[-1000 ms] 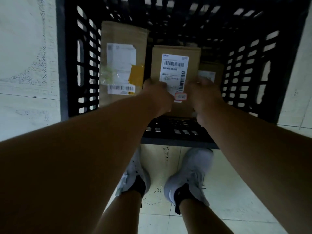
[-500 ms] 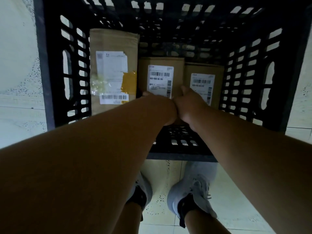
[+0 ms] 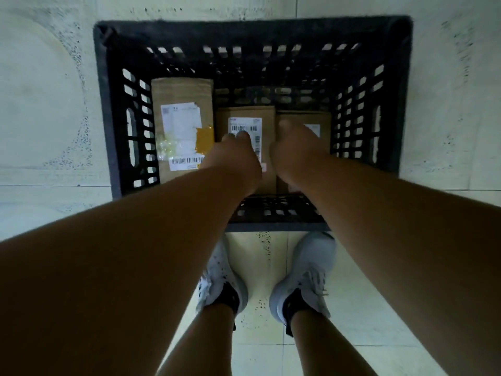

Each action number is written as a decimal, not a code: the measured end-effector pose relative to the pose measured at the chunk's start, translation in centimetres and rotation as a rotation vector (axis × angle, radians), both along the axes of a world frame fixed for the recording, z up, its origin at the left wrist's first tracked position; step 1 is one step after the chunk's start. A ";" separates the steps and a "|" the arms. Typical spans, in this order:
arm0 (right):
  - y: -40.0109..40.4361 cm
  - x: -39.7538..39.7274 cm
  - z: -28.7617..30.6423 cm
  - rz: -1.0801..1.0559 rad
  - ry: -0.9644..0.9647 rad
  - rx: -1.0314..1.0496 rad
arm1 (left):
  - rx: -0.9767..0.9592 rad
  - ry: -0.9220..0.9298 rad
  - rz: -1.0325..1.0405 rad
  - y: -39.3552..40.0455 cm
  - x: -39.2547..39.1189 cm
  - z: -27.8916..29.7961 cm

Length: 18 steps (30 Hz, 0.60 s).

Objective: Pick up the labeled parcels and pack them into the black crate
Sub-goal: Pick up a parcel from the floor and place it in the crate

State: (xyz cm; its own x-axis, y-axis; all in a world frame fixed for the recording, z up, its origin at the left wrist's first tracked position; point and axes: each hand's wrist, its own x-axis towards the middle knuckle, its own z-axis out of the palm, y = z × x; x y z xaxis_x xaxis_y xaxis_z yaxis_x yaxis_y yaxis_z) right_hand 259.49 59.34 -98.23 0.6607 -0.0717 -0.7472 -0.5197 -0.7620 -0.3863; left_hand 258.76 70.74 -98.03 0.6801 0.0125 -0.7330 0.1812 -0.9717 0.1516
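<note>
The black crate (image 3: 252, 28) stands on the floor in front of my feet. Three brown labeled parcels lie side by side in its near half: a long one (image 3: 181, 93) at the left with a yellow tape patch, a middle one (image 3: 245, 114) and a right one (image 3: 324, 122). My left hand (image 3: 233, 156) reaches into the crate, its fingertips resting on the middle parcel's white label. My right hand (image 3: 295, 150) hovers over the right parcel with loosely bent fingers, covering most of its label and holding nothing that I can see.
The crate's far half shows only its slotted floor. Pale tiled floor surrounds the crate on all sides. My two white shoes (image 3: 222, 283) (image 3: 306, 278) stand just short of the crate's near wall (image 3: 273, 226).
The middle parcel went down between the other two and lies flat. Both hands let go of its near edge; the right hand shifted over the right parcel. My view pulled back and up.
</note>
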 end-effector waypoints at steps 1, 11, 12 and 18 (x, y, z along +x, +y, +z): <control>0.1 -0.2 1.7 -0.038 -0.071 0.020 | -0.032 -0.054 0.017 0.0 0.0 1.9; -0.6 -0.7 34.5 -0.388 -0.705 0.172 | -0.412 -0.520 0.111 -1.6 1.7 35.4; -0.8 -0.6 38.0 -0.391 -0.730 0.186 | -0.435 -0.572 0.091 -1.8 1.8 38.9; -2.5 -3.5 56.6 -0.356 -0.831 0.150 | -0.500 -0.813 -0.105 -2.0 0.0 56.5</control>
State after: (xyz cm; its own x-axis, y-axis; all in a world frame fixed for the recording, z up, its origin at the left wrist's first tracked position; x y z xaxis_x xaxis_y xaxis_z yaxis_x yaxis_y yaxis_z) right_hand 255.95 56.85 -41.62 0.9474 -0.3146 -0.0591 -0.2246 -0.5216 -0.8231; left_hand 258.75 68.70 -41.57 0.9628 -0.2637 0.0593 -0.2463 -0.7656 0.5943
